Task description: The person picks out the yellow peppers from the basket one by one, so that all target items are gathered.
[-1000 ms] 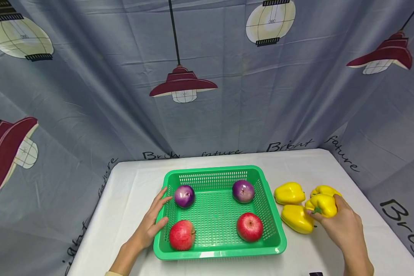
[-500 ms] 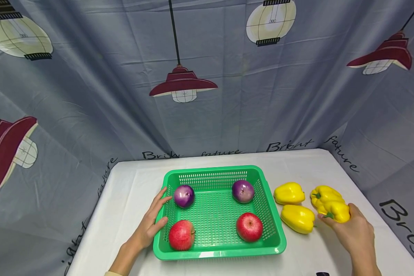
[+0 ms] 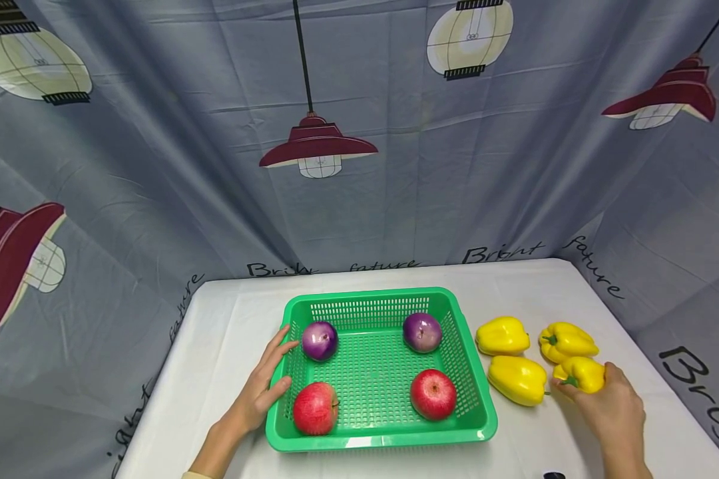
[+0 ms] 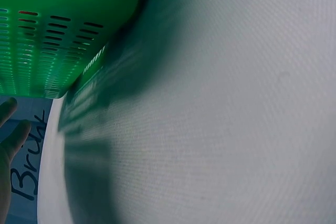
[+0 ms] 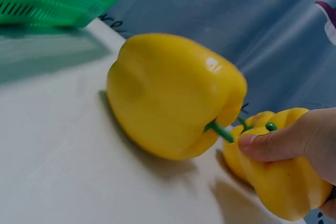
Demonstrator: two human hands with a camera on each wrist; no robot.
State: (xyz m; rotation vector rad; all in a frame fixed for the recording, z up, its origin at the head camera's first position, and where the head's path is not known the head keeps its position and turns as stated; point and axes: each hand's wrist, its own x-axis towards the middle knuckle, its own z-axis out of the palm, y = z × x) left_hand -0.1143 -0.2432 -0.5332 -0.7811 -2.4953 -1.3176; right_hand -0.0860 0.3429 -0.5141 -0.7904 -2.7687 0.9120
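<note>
My right hand (image 3: 616,409) grips a yellow bell pepper (image 3: 581,374) by its sides at the right of the table. In the right wrist view the thumb presses near the green stem of this pepper (image 5: 286,184), close over the white cloth. Three more yellow peppers lie beside it: one behind (image 3: 566,341), one to its left (image 3: 516,379) and one at the back left (image 3: 503,334). My left hand (image 3: 251,394) rests with spread fingers at the left rim of a green plastic basket (image 3: 389,440). The left wrist view shows mostly the basket's slotted side (image 4: 58,40).
Inside the basket sit two purple round fruits (image 3: 320,340) at the back and two red apples (image 3: 434,394) at the front. White cloth covers the table (image 3: 234,319). A grey printed curtain (image 3: 383,213) hangs around it. A small black object (image 3: 554,476) shows at the bottom edge.
My right hand has carried its pepper rightward and toward me, then lower, in front of the back right pepper. The left hand and basket have stayed put.
</note>
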